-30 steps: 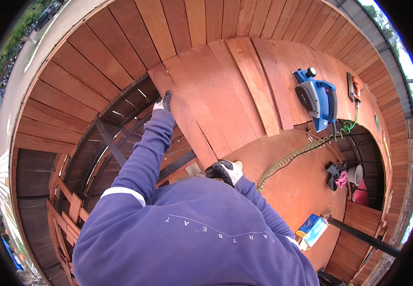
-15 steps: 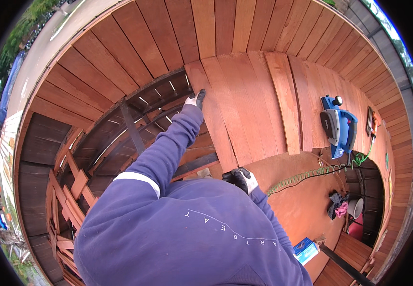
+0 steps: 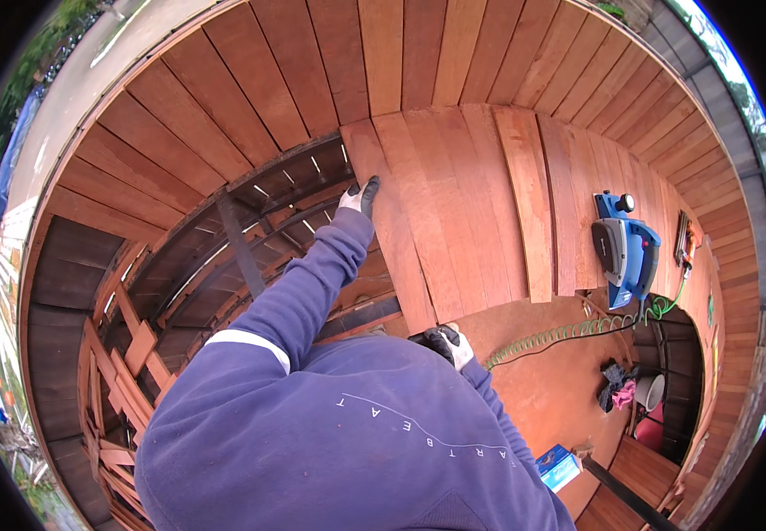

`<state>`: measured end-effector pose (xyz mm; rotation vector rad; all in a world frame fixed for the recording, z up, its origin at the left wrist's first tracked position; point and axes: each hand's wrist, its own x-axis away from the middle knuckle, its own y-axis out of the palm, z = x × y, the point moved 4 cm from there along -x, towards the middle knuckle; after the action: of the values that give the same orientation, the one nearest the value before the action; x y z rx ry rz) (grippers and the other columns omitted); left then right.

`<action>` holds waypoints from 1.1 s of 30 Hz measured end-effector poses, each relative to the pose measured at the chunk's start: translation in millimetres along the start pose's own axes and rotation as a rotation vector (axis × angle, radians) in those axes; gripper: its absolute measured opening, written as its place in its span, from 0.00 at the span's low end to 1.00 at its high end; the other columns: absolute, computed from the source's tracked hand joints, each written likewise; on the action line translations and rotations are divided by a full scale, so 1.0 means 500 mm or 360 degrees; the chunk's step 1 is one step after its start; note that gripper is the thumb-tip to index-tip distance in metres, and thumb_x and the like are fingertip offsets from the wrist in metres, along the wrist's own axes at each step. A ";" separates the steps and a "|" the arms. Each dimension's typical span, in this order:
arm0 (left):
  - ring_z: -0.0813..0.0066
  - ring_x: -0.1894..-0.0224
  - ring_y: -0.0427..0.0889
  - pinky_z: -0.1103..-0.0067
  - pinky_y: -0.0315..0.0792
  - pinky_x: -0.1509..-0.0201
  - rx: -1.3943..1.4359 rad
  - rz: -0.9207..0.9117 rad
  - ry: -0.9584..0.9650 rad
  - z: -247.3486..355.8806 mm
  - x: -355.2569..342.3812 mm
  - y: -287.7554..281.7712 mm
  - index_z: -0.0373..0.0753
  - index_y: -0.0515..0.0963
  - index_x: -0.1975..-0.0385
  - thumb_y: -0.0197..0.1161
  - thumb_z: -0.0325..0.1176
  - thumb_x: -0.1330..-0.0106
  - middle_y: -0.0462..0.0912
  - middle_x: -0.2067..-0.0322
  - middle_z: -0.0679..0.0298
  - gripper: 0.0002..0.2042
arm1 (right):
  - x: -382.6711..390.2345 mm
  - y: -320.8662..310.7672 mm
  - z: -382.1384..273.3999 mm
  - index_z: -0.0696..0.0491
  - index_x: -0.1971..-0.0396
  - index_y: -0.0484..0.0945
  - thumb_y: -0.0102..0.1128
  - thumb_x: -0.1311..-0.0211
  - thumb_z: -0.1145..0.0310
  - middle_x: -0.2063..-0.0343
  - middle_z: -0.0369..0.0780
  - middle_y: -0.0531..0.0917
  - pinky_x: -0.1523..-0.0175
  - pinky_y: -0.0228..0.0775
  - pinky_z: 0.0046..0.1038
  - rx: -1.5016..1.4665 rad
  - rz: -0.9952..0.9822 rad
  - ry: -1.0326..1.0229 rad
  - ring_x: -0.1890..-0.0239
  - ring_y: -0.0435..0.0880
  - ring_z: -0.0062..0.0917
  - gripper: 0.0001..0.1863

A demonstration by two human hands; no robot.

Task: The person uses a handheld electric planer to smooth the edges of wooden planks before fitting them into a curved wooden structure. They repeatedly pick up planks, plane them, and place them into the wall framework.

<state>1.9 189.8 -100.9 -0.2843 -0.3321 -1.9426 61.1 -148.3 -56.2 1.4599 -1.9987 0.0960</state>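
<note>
At the curved row of reddish planks, my left hand (image 3: 360, 196), in a black-and-white glove, grips the outer plank (image 3: 387, 230) along its left edge, beside the open dark framework (image 3: 241, 239). My right hand (image 3: 445, 343) is closed at the lower end of the planks, partly behind my torso; what it holds, if anything, is hidden. A loose-looking raised board (image 3: 519, 208) lies farther right among the planks. A blue electric planer (image 3: 631, 252) rests on the planks to the right, beside an orange nail gun (image 3: 687, 245) with a green coiled hose (image 3: 560, 338).
Dark and pink cloths (image 3: 617, 389) lie near a pale bucket (image 3: 653, 391) at lower right. A blue box (image 3: 558, 469) sits beside a dark bar (image 3: 631, 496). Scrap boards (image 3: 122, 389) are piled at left, and a slatted curved border (image 3: 312, 71) surrounds the structure.
The view has shifted, so the planks and tools sit farther right and lower than a second ago. My left hand stays at the plank's edge, my right hand at its lower end.
</note>
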 end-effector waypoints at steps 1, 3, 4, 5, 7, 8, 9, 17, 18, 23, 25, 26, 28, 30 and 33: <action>0.65 0.57 0.77 0.75 0.68 0.51 -0.0044 0.0016 0.0028 0.000 -0.003 -0.001 0.28 0.75 0.55 0.61 0.50 0.39 0.82 0.58 0.54 0.26 | 0.000 -0.003 0.003 0.59 0.67 0.80 0.51 0.34 0.62 0.70 0.39 0.83 0.61 0.71 0.26 0.0039 0.0027 0.0004 0.69 0.80 0.22 0.15; 0.66 0.57 0.77 0.75 0.68 0.51 -0.0127 0.0056 0.0080 -0.004 -0.007 -0.007 0.28 0.75 0.54 0.61 0.49 0.39 0.82 0.58 0.55 0.26 | 0.000 -0.001 -0.001 0.58 0.67 0.80 0.51 0.34 0.63 0.70 0.39 0.83 0.62 0.71 0.26 0.0122 0.0076 0.0018 0.69 0.80 0.22 0.14; 0.66 0.57 0.77 0.75 0.68 0.51 -0.0091 0.0056 0.0062 -0.010 -0.009 -0.008 0.29 0.75 0.54 0.61 0.49 0.39 0.82 0.58 0.55 0.26 | 0.002 0.003 -0.011 0.58 0.68 0.80 0.51 0.34 0.62 0.70 0.39 0.83 0.62 0.71 0.26 0.0154 -0.0003 -0.0024 0.69 0.79 0.21 0.14; 0.66 0.57 0.77 0.76 0.68 0.50 -0.0054 0.0071 0.0047 -0.016 -0.010 -0.015 0.29 0.75 0.53 0.62 0.49 0.39 0.82 0.58 0.55 0.26 | 0.006 0.019 -0.045 0.58 0.68 0.80 0.52 0.34 0.62 0.71 0.38 0.83 0.61 0.71 0.26 0.0189 -0.0097 -0.0063 0.69 0.79 0.21 0.14; 0.66 0.57 0.77 0.76 0.69 0.50 -0.0015 0.0080 0.0048 -0.022 -0.012 -0.016 0.29 0.75 0.53 0.62 0.48 0.39 0.81 0.58 0.55 0.25 | 0.009 0.031 -0.069 0.58 0.69 0.80 0.52 0.34 0.61 0.71 0.37 0.83 0.61 0.71 0.26 0.0227 -0.0174 -0.0114 0.69 0.79 0.20 0.15; 0.66 0.57 0.77 0.76 0.69 0.50 -0.0012 0.0087 0.0068 -0.019 -0.010 -0.013 0.29 0.75 0.54 0.62 0.47 0.39 0.81 0.58 0.55 0.25 | 0.009 0.030 -0.072 0.58 0.70 0.79 0.53 0.34 0.61 0.70 0.37 0.82 0.61 0.70 0.26 0.0235 -0.0171 -0.0124 0.69 0.78 0.19 0.15; 0.66 0.57 0.77 0.77 0.69 0.51 -0.0008 0.0095 0.0087 -0.015 -0.008 -0.011 0.28 0.75 0.54 0.62 0.46 0.38 0.81 0.58 0.55 0.24 | 0.009 0.030 -0.073 0.58 0.70 0.79 0.53 0.34 0.61 0.70 0.37 0.82 0.61 0.70 0.25 0.0242 -0.0168 -0.0133 0.68 0.78 0.19 0.15; 0.67 0.60 0.77 0.75 0.70 0.54 -0.0098 0.0075 0.0261 0.010 0.003 0.003 0.30 0.75 0.59 0.60 0.43 0.36 0.81 0.61 0.56 0.19 | 0.001 0.020 -0.021 0.58 0.67 0.78 0.55 0.35 0.63 0.70 0.36 0.82 0.61 0.70 0.23 -0.0325 -0.0143 0.0033 0.69 0.78 0.17 0.13; 0.67 0.60 0.77 0.75 0.70 0.54 -0.0091 0.0063 0.0262 0.013 0.003 0.002 0.30 0.75 0.59 0.60 0.43 0.36 0.81 0.62 0.56 0.19 | 0.001 0.017 -0.016 0.58 0.67 0.78 0.55 0.35 0.63 0.71 0.36 0.82 0.61 0.70 0.23 -0.0320 -0.0129 0.0038 0.69 0.78 0.18 0.13; 0.67 0.58 0.78 0.76 0.69 0.52 -0.0273 -0.0123 -0.0058 0.032 -0.005 -0.006 0.29 0.76 0.55 0.62 0.52 0.39 0.81 0.60 0.56 0.27 | 0.004 0.022 -0.027 0.59 0.68 0.78 0.54 0.35 0.64 0.71 0.39 0.83 0.62 0.71 0.25 0.0038 0.0056 -0.0070 0.70 0.80 0.21 0.12; 0.67 0.57 0.79 0.74 0.71 0.50 -0.0138 -0.0211 -0.0085 0.001 -0.045 -0.046 0.32 0.74 0.53 0.62 0.51 0.40 0.81 0.58 0.56 0.27 | 0.002 0.006 0.024 0.57 0.63 0.77 0.55 0.35 0.60 0.71 0.38 0.80 0.62 0.71 0.25 -0.0214 0.0088 0.0039 0.69 0.78 0.25 0.14; 0.67 0.57 0.79 0.72 0.73 0.49 0.0062 -0.0230 -0.0091 0.005 -0.049 -0.043 0.34 0.72 0.49 0.62 0.49 0.39 0.80 0.58 0.57 0.26 | 0.005 0.024 -0.015 0.57 0.63 0.77 0.55 0.35 0.60 0.71 0.38 0.79 0.62 0.71 0.25 -0.0031 0.0086 -0.0025 0.69 0.77 0.24 0.14; 0.64 0.55 0.80 0.67 0.74 0.47 0.0517 -0.0168 -0.0209 -0.001 -0.036 -0.050 0.37 0.71 0.50 0.61 0.46 0.38 0.80 0.56 0.57 0.23 | 0.008 0.020 -0.002 0.57 0.61 0.77 0.57 0.36 0.62 0.70 0.38 0.80 0.62 0.71 0.24 0.0051 0.0020 -0.0200 0.70 0.78 0.24 0.13; 0.63 0.54 0.79 0.66 0.74 0.47 0.0774 -0.0119 -0.0320 0.033 0.007 -0.042 0.37 0.71 0.51 0.61 0.45 0.37 0.80 0.56 0.56 0.21 | 0.007 0.009 0.019 0.57 0.59 0.75 0.58 0.36 0.63 0.69 0.40 0.81 0.62 0.72 0.24 -0.0056 0.0060 -0.0211 0.69 0.79 0.24 0.13; 0.62 0.52 0.78 0.64 0.73 0.46 0.0738 -0.0033 -0.0471 0.037 0.062 -0.047 0.39 0.71 0.53 0.59 0.46 0.36 0.80 0.55 0.56 0.19 | 0.013 -0.006 0.042 0.59 0.55 0.73 0.55 0.35 0.65 0.65 0.43 0.81 0.60 0.73 0.24 -0.0346 0.0152 -0.0041 0.66 0.81 0.25 0.15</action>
<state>-30.7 178.3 -75.3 -0.2607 -0.9646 -1.7821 53.2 -163.7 -69.9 1.2352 -2.0296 -0.0972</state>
